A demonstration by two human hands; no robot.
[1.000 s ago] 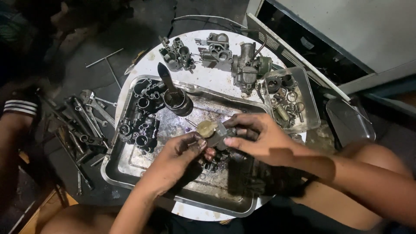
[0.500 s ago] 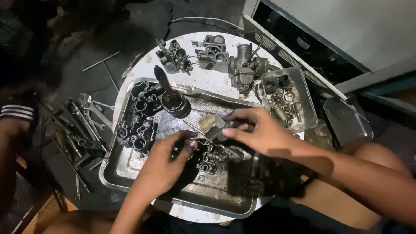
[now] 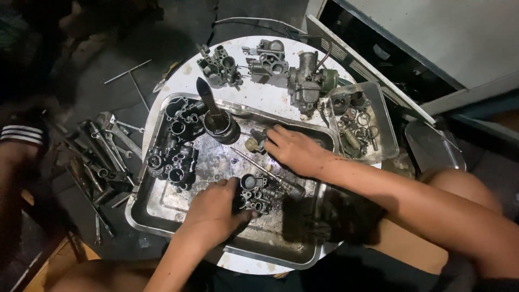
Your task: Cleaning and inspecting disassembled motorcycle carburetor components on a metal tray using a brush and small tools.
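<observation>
The left hand clamps down on a dark carburetor body, thumb and fingers wrapped over its near side and pinning it flat against the floor of the big steel tray, which seems meant to keep the part from sliding on the oily metal. The right hand reaches across the tray's far half, fingers curled around a small brass-coloured fitting; whether it is pinched firmly or merely touched I cannot tell, because the fingertips hide it. A thin rod-like tool lies diagonally between the two hands on the wet tray floor.

Further out, in the tray's left part, a cluster of black carburetor castings sits heaped together, and a small metal cup with a dark brush standing in it is beside them, within easy reach for washing parts. Beyond the tray, on the round white table, three more carburetor bodies stand in a row, apart from the greasy ones. A smaller clear tray to the right holds rings, springs and loose bits, kept separate so they do not get lost. Wrenches lie scattered on the dark floor to the left, near another person's striped sleeve.
</observation>
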